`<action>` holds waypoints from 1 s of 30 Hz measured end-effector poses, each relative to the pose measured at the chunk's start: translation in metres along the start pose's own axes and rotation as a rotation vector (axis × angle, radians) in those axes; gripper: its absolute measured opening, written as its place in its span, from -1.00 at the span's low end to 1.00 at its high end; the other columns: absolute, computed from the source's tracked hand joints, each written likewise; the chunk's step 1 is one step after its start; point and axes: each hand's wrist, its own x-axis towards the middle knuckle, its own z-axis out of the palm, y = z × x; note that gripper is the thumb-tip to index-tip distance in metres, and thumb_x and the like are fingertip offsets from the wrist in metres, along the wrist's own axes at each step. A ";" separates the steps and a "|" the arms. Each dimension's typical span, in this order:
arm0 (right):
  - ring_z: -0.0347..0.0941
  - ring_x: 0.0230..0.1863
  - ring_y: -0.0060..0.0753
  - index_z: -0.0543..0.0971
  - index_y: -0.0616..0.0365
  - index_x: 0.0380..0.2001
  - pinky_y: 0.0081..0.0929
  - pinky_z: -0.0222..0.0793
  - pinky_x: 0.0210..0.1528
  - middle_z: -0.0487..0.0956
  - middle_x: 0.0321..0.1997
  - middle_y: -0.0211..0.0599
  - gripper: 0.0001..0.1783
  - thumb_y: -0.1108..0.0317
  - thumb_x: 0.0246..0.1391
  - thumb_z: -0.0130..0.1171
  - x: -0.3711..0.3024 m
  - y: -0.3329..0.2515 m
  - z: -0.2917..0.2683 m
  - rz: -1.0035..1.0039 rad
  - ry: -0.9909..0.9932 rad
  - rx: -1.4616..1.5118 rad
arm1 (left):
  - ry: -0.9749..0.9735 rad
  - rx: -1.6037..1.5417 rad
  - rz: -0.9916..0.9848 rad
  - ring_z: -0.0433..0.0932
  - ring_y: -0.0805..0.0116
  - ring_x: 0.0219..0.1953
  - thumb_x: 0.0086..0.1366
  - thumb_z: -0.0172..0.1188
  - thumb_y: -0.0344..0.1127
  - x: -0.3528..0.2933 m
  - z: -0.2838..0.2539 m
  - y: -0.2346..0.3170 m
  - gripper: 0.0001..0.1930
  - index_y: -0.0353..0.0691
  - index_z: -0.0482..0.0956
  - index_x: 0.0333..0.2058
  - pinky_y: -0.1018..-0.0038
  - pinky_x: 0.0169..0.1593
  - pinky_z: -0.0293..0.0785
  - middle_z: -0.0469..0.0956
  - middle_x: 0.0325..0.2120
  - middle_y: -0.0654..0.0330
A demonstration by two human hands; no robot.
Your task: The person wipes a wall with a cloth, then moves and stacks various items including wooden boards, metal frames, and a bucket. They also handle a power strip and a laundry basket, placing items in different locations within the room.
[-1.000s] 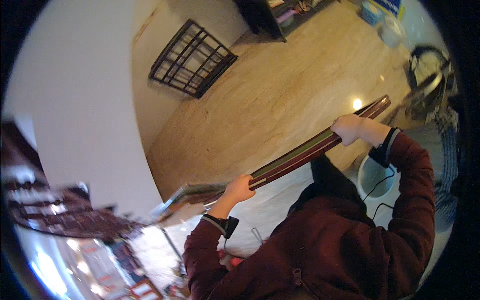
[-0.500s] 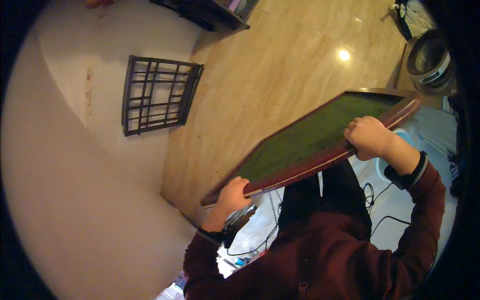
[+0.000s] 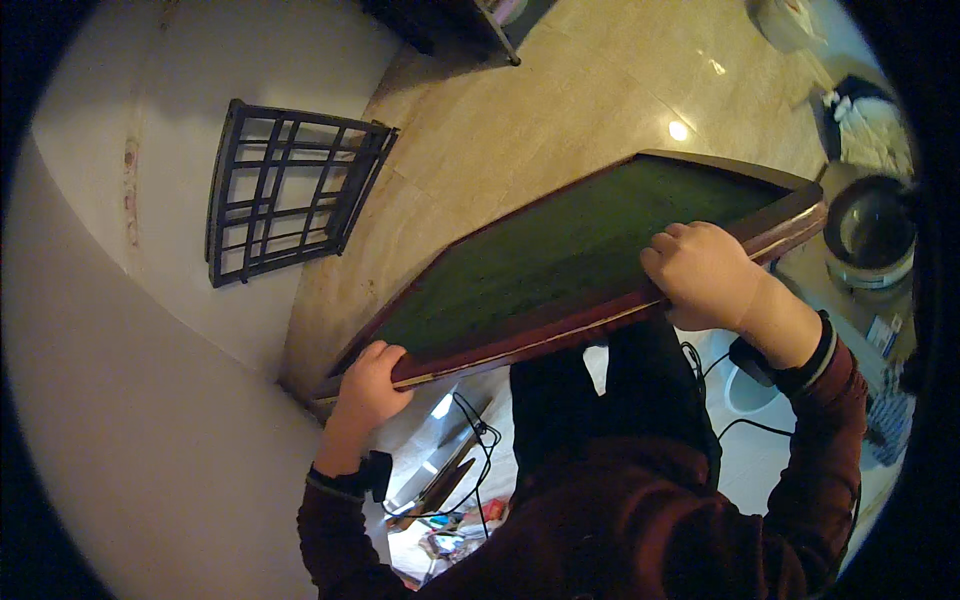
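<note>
I hold a large board [image 3: 560, 255] with a dark green face and a raised, dark red wooden frame. It slants across my front above my legs, its right end higher in the picture than its left. My left hand [image 3: 372, 385] is closed round the near edge close to the left corner. Further right along that same edge, my right hand [image 3: 705, 275] grips the frame with its fingers curled over onto the green side. The undersides of both grips are hidden.
A black lattice frame [image 3: 295, 195] leans against the white wall on the left. Dark furniture [image 3: 450, 25] stands at the far end. To the right are a dark round pot [image 3: 870, 225] and a pale bucket [image 3: 750, 390]. Loose black cables [image 3: 485, 435] hang or lie near my legs.
Both hands and the board have shifted left in the picture, and more of the green face shows. The surroundings have shifted too. Both hands keep their hold.
</note>
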 end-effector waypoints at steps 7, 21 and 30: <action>0.42 -0.44 -0.14 0.45 0.18 -0.67 -0.36 0.36 -0.42 0.46 -0.57 -0.17 -0.82 0.41 -0.55 0.08 0.186 -0.016 -0.067 -0.136 -0.086 -0.035 | 0.037 -0.090 -0.116 0.36 0.00 -0.20 -0.31 0.23 -0.34 0.027 -0.074 -0.128 -0.50 -0.30 0.40 -0.26 0.32 -0.12 0.32 0.36 -0.25 -0.06; 0.40 -0.47 -0.23 0.44 0.16 -0.65 -0.39 0.33 -0.43 0.43 -0.59 -0.25 -0.79 0.36 -0.56 0.10 0.451 -0.090 -0.093 -0.472 -0.147 -0.017 | -0.007 -0.267 -0.508 0.35 0.00 -0.19 -0.33 0.24 -0.34 0.010 -0.112 -0.313 -0.52 -0.30 0.41 -0.30 0.33 -0.11 0.31 0.37 -0.28 -0.03; 0.40 -0.51 -0.33 0.45 0.13 -0.70 -0.45 0.31 -0.53 0.44 -0.61 -0.29 -0.85 0.37 -0.53 0.12 0.574 -0.147 -0.085 -0.566 -0.180 0.003 | 0.099 -0.239 -0.529 0.34 -0.01 -0.22 -0.35 0.24 -0.39 0.011 -0.114 -0.424 -0.56 -0.27 0.40 -0.34 0.29 -0.15 0.31 0.37 -0.33 0.00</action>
